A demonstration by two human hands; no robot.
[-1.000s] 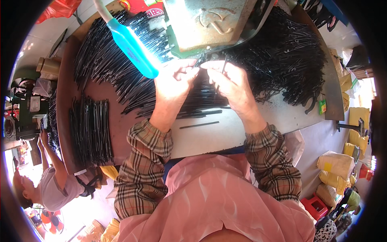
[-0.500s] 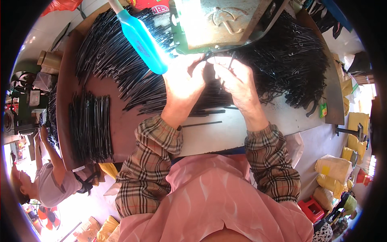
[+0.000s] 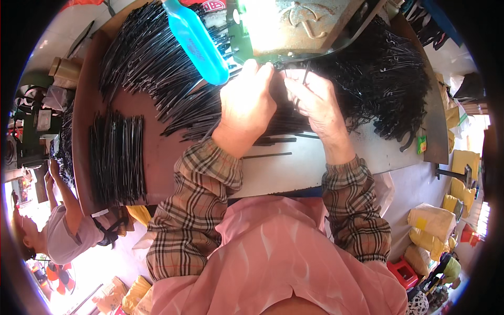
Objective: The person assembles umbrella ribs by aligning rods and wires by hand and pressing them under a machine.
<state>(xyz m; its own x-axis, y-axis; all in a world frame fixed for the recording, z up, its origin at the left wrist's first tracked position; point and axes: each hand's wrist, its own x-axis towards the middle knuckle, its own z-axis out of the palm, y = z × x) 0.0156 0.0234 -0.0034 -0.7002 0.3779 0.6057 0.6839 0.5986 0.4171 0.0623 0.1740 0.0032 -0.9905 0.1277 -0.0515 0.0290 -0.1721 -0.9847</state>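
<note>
My left hand (image 3: 245, 101) is closed at the lower edge of a green machine (image 3: 242, 52) with a worn metal plate (image 3: 315, 39) bearing a raised umbrella shape. What its fingers grip is hidden. Just to the right, my right hand (image 3: 318, 101) pinches a thin black rod (image 3: 306, 73), which sticks up between the fingers. Both hands are close together under the machine's front. To the left of them lies a big fanned heap of long thin black rods (image 3: 152, 58); on the right is a tangled pile of black pieces (image 3: 388, 79).
A bright blue lamp (image 3: 197, 44) hangs over the left heap. A neat bundle of black rods (image 3: 118, 157) lies on the brown tabletop (image 3: 157, 184). At the far left, another person (image 3: 68, 231) works at a machine. Yellow sacks (image 3: 433, 220) and a red stool (image 3: 403, 273) stand at right.
My left hand has turned so its back faces up, fingers curled against the machine. My right hand has shifted slightly right and down. The view has moved a little.
</note>
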